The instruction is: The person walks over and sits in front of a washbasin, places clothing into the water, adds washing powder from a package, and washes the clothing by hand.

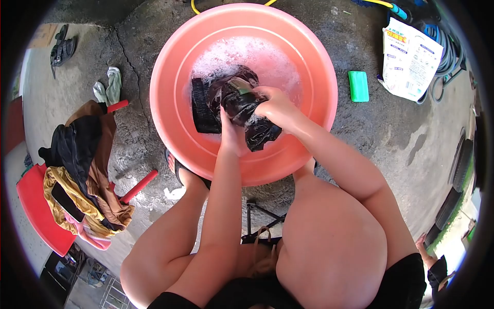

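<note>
A dark, wet garment (pixel 242 105) is bunched up in a pink basin (pixel 163 103) of sudsy water. From below, my left hand (pixel 230 133) grips it, thumb up along the cloth and the other fingers hidden beneath. My right hand (pixel 277 107) holds the same garment from the right, its fingers bent into the folds. A small grey-green patch shows on the cloth by my right fingertips; what it is I cannot tell. The garment's ribbed part (pixel 201 100) lies to the left, in the water. White foam (pixel 247 51) covers the far side.
Right of the basin lie a green block like a soap bar (pixel 358 86), a white printed bag (pixel 410 59) and a coiled hose (pixel 446 46). On the left, clothes (pixel 85 149) and a phone (pixel 67 201) rest on a red stool (pixel 43 219). Socks (pixel 110 85) and sandals (pixel 63 46) lie beyond.
</note>
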Available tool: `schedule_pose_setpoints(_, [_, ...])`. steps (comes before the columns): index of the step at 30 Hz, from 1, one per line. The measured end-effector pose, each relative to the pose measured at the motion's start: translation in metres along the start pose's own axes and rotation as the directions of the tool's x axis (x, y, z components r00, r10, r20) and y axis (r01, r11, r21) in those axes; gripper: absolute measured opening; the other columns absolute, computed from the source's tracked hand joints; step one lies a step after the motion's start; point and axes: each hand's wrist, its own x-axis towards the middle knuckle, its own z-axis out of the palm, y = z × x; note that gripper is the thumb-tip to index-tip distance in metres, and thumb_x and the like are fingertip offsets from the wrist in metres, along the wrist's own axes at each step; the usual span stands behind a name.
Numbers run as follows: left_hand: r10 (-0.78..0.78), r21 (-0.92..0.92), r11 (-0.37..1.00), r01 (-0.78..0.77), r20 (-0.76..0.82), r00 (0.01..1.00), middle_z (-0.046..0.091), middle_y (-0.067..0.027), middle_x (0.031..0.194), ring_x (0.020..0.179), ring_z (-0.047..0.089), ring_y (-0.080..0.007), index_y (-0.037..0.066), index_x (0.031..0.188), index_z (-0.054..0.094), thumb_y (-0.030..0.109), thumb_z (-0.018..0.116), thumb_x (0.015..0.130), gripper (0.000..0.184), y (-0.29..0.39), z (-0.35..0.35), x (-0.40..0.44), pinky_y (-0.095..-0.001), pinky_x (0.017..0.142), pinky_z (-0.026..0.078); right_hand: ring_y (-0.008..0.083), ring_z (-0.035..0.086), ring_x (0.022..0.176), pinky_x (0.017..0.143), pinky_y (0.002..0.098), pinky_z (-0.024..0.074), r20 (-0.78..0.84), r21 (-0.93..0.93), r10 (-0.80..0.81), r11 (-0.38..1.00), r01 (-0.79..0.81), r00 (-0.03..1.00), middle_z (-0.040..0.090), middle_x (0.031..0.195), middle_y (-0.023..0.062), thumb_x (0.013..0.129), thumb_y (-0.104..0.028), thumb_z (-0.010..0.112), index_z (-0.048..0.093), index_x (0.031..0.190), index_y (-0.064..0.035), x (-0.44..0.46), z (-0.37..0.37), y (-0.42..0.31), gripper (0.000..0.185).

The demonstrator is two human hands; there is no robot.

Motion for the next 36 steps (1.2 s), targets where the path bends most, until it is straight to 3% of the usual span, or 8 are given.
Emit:
schedule_pose_setpoints(5, [0.353, -0.169, 0.915, -0.366, -0.104, 0.930, 0.055, -0.0172, 0.123, 0.109, 0.057, -0.0315, 0.007, 0.131, 0.045, 0.058, 0.032, 0.092, 0.066, 0.006, -0.026, 0.020, -0.0455, 0.093, 0.049, 0.0238, 0.062, 0.086, 0.076, 0.0325, 0.0470, 0.158, 0.074, -0.086, 0.994, 0.075, 0.984, 0.064, 0.093, 0.0149, 0.064, -0.005, 0.055, 0.053, 0.118, 0.0056, -0.014, 0.017, -0.008, 0.055])
schedule_pose_setpoints(11, [0.301, -0.340, 0.903, -0.263, 0.066, 0.951, 0.053, -0.0150, 0.126, 0.113, 0.055, -0.0302, 0.009, 0.132, 0.044, 0.053, 0.028, 0.093, 0.061, 0.010, 0.008, 0.000, -0.0453, 0.097, 0.046, 0.0414, 0.057, 0.098, 0.082, 0.0448, 0.0491, 0.020, -0.738, -0.333, 0.631, 0.239, 0.943, 0.049, 0.119, 0.0246, 0.065, -0.017, 0.066, 0.048, 0.127, -0.0056, -0.026, 0.014, -0.027, 0.065])
schedule_pose_setpoints(14, [0.261, -0.297, 0.920, -0.255, -0.021, 0.965, 0.050, -0.0134, 0.132, 0.118, 0.051, -0.0312, 0.010, 0.134, 0.043, 0.050, 0.025, 0.093, 0.061, 0.022, 0.033, -0.012, -0.0455, 0.099, 0.044, 0.0413, 0.055, 0.102, 0.083, 0.0456, 0.0501, 0.021, -0.668, -0.707, 0.516, 0.536, 0.707, 0.034, 0.134, 0.0239, 0.066, -0.024, 0.071, 0.044, 0.134, -0.0143, -0.030, 0.016, -0.027, 0.074])
schedule_pose_setpoints(17, [0.321, -0.329, 0.903, -0.275, 0.092, 0.943, 0.047, -0.0121, 0.135, 0.125, 0.045, -0.0307, 0.011, 0.136, 0.042, 0.051, 0.026, 0.093, 0.061, 0.014, 0.010, 0.012, -0.0444, 0.103, 0.040, 0.0397, 0.056, 0.100, 0.081, 0.0457, 0.0512, 0.159, -0.689, -0.732, 0.398, 0.606, 0.662, 0.033, 0.135, 0.0233, 0.065, -0.030, 0.074, 0.044, 0.135, -0.0241, -0.033, 0.022, -0.037, 0.077])
schedule_pose_setpoints(23, [0.566, 0.074, 0.818, -0.570, 0.074, 0.821, 0.052, -0.0095, 0.130, 0.121, 0.048, -0.0268, 0.010, 0.132, 0.045, 0.044, 0.020, 0.097, 0.055, -0.011, -0.048, 0.067, -0.0413, 0.100, 0.042, 0.0345, 0.061, 0.077, 0.061, 0.0409, 0.0548, 0.174, -0.737, -0.817, 0.262, 0.623, 0.549, 0.046, 0.112, 0.0202, 0.074, -0.033, 0.070, 0.060, 0.113, -0.0186, 0.001, 0.035, -0.005, 0.043])
schedule_pose_setpoints(26, [0.318, 0.071, 0.948, -0.310, -0.230, 0.920, 0.055, -0.0092, 0.124, 0.113, 0.054, -0.0241, 0.011, 0.129, 0.047, 0.044, 0.016, 0.099, 0.054, 0.015, 0.017, 0.001, -0.0395, 0.094, 0.046, 0.0319, 0.061, 0.068, 0.055, 0.0410, 0.0528, 0.193, -0.732, -0.832, 0.231, 0.641, 0.520, 0.046, 0.090, 0.0146, 0.077, -0.033, 0.068, 0.062, 0.101, -0.0162, 0.006, 0.035, 0.000, 0.030])
schedule_pose_setpoints(32, [0.213, 0.078, 0.977, -0.199, -0.323, 0.922, 0.056, -0.0097, 0.123, 0.113, 0.054, -0.0242, 0.010, 0.128, 0.048, 0.043, 0.016, 0.100, 0.054, 0.013, 0.018, 0.001, -0.0386, 0.093, 0.046, 0.0325, 0.062, 0.068, 0.055, 0.0413, 0.0519, 0.275, -0.734, -0.751, 0.239, 0.636, 0.600, 0.052, 0.084, 0.0141, 0.080, -0.032, 0.066, 0.065, 0.094, -0.0172, 0.013, 0.024, 0.004, 0.020])
schedule_pose_setpoints(36, [0.305, 0.266, 0.926, -0.269, -0.102, 0.947, 0.059, -0.0142, 0.115, 0.105, 0.059, -0.0274, 0.006, 0.126, 0.049, 0.039, 0.017, 0.098, 0.054, 0.008, -0.014, 0.027, -0.0405, 0.089, 0.050, 0.0370, 0.062, 0.086, 0.076, 0.0426, 0.0518, 0.256, -0.728, -0.448, 0.494, 0.476, 0.857, 0.058, 0.111, 0.0159, 0.077, -0.027, 0.071, 0.062, 0.116, -0.0159, 0.003, 0.003, -0.017, 0.041])
